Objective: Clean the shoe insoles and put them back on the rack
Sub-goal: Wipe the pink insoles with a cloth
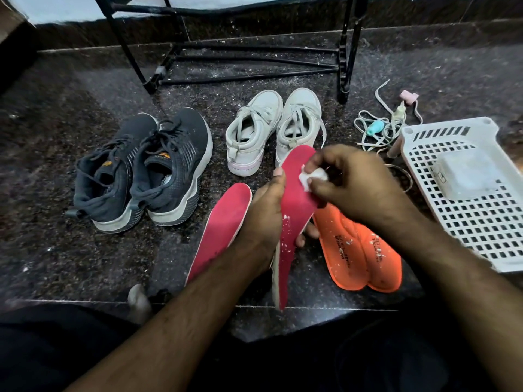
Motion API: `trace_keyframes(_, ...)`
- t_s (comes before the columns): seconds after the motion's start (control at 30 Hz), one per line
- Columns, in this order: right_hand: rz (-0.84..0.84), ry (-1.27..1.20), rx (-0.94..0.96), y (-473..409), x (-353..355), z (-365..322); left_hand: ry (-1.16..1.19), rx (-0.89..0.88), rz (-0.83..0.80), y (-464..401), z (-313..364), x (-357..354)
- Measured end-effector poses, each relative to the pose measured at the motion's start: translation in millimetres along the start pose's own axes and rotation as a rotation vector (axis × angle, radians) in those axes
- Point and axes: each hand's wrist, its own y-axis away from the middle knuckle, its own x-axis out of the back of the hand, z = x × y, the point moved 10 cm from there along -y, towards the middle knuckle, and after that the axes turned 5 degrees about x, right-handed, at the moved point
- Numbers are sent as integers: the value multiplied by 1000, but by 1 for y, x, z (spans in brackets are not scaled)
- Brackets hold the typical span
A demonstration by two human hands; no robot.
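My left hand [264, 219] grips a pink insole [295, 199] around its middle and holds it upright on edge, flecked with white bits. My right hand [343, 181] pinches a small white wipe [312, 178] against the insole's upper part. A second pink insole [223, 224] lies flat on the dark floor to the left. Two orange insoles [365, 256] lie side by side to the right, partly under my right forearm. The black metal shoe rack [246, 60] stands at the back.
A dark grey pair of sneakers [144, 171] sits at left and a white pair [271, 131] behind the insoles. Loose laces and small clips [382, 128] lie at right, beside a white perforated plastic basket [475, 199] holding a pale block. The floor edge runs near my knees.
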Motion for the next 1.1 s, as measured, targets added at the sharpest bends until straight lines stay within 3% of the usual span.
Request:
trace_keyframes(0.07, -203, 21, 113, 6, -23, -19, 9, 24, 31, -1, -2, 5)
trace_keyframes(0.13, -258, 23, 113, 8, -25, -19, 6, 33, 39, -1, -3, 5)
trace_keyframes(0.23, 4, 61, 1, 1, 10, 3, 9, 4, 1, 1, 1, 0)
trace_keyframes(0.3, 48, 90, 0, -1, 14, 4, 12, -6, -18, 1, 3, -2)
trace_keyframes(0.4, -249, 76, 149, 6, -20, -17, -13, 31, 11, 2, -1, 2)
trace_keyframes(0.47, -342, 58, 153, 10, -26, -18, -12, 21, 27, 1, -2, 3)
trace_keyframes(0.6, 25, 92, -13, 2, 16, 5, -3, -19, -11, 3, 3, -3)
trace_keyframes(0.67, 86, 103, -27, 0, 17, 4, -3, -13, -14, 4, 4, -3)
trace_keyframes(0.8, -305, 75, 200, 9, -29, -25, -16, 59, 22, 1, -6, 1)
trace_keyframes(0.87, -367, 56, 188, 11, -27, -23, -43, 59, 18, 2, -6, 0)
trace_keyframes(0.93, -233, 54, 95, 5, -6, -8, -57, 42, -6, 4, -5, -4)
trace_keyframes(1.03, 96, 100, -22, -1, 31, 9, -65, 19, -82, 7, -2, -13)
trace_keyframes(1.1, 138, 94, -11, -3, 29, 5, -41, 37, -111, 7, -3, -15)
